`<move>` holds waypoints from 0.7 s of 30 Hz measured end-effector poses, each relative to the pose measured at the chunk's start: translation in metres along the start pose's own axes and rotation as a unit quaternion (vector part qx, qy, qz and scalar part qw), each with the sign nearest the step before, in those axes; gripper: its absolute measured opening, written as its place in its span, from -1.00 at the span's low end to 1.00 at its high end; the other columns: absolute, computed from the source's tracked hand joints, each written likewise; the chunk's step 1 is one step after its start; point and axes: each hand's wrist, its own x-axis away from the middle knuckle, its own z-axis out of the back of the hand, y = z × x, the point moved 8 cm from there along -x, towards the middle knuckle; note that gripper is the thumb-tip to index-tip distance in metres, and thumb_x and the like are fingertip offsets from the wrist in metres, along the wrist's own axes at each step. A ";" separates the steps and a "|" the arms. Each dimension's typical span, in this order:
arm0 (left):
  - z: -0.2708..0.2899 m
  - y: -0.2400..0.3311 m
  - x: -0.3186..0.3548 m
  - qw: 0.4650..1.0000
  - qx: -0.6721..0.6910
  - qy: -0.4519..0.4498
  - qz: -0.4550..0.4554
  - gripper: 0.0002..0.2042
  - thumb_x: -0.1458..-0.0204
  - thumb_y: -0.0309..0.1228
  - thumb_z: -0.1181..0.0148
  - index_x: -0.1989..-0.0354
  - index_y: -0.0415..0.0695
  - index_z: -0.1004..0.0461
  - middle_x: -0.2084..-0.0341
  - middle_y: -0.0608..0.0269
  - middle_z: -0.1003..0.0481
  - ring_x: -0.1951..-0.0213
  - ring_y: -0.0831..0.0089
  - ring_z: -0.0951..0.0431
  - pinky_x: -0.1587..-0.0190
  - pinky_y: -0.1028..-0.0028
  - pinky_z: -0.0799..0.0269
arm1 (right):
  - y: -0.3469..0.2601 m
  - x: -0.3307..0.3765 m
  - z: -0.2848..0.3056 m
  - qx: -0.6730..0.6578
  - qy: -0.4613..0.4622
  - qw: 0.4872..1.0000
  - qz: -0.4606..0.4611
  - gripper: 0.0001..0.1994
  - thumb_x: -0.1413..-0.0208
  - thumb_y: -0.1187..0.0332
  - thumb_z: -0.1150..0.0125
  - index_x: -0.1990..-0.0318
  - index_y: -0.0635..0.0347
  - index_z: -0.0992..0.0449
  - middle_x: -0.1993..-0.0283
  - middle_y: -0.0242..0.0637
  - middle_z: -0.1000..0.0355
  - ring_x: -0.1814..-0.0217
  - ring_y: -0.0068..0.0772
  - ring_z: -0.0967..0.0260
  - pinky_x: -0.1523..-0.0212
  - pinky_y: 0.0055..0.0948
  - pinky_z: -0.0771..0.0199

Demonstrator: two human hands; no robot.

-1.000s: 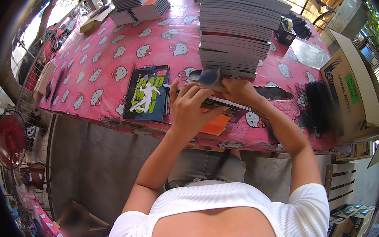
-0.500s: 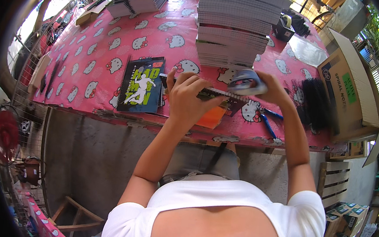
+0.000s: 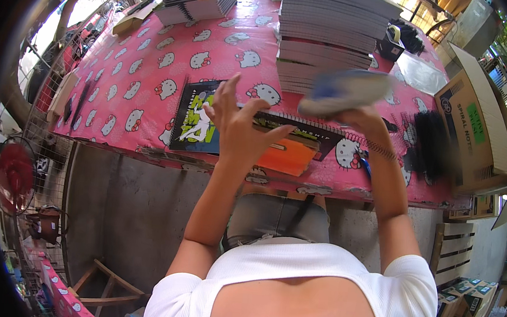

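Note:
A dark notebook (image 3: 320,141) lies at the table's near edge, a black spiral coil (image 3: 376,148) running along its far edge and sticking out past its right end. Over its left part is my left hand (image 3: 241,125), fingers spread and thumb out, gripping nothing. My right hand (image 3: 360,120) holds a blue and grey slipper-like thing (image 3: 348,91), blurred by motion, above the coil. An orange sheet or pad (image 3: 286,156) shows on the near side of the notebook. Left of my left hand lies another notebook (image 3: 190,127) with a white figure on its cover.
A tall stack of paper blocks (image 3: 334,40) stands behind my hands. Blue-handled pliers (image 3: 365,164) are partly hidden by my right forearm. Black coils (image 3: 430,142) lie beside a cardboard box (image 3: 476,128) at right. More notebooks (image 3: 196,11) are stacked far left on the pink table cover (image 3: 151,100).
My right hand has lifted the slipper-like thing off the coil. My left fingers have spread and risen from the notebook. The coil now extends farther past the right end. The view has shifted slightly.

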 end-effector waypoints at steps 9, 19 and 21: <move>-0.012 -0.051 0.012 0.974 0.200 -0.036 0.096 -0.55 0.50 -0.35 -0.56 0.40 -0.20 -0.47 0.01 0.00 -0.32 0.10 0.16 -0.46 0.13 0.30 -0.46 | -0.033 -0.023 -0.045 -0.157 -0.052 0.986 0.008 -0.45 0.35 0.58 -0.31 0.02 0.26 -0.47 0.07 -0.27 -0.48 0.09 -0.38 -0.43 -0.03 -0.42 -0.39; -0.037 -0.092 0.042 0.738 0.589 0.009 0.330 -0.60 0.13 -0.70 -0.28 0.04 -0.23 -0.46 0.40 0.31 -0.49 0.37 0.62 -0.48 0.33 0.67 -0.40 | -0.047 -0.038 -0.049 -0.113 -0.012 0.983 0.142 -0.52 0.33 0.52 -0.31 0.09 0.21 -0.48 0.16 -0.14 -0.51 0.09 -0.20 -0.45 0.07 -0.27 -0.41; -0.043 -0.098 0.048 0.739 0.576 -0.003 0.350 -0.56 0.12 -0.70 -0.28 -0.01 -0.23 -0.44 0.43 0.33 -0.51 0.40 0.64 -0.48 0.34 0.68 -0.39 | -0.024 -0.052 -0.061 0.064 -0.048 0.996 0.036 -0.48 0.34 0.50 -0.32 0.05 0.20 -0.46 0.06 -0.10 -0.46 0.00 -0.13 -0.39 -0.02 -0.25 -0.36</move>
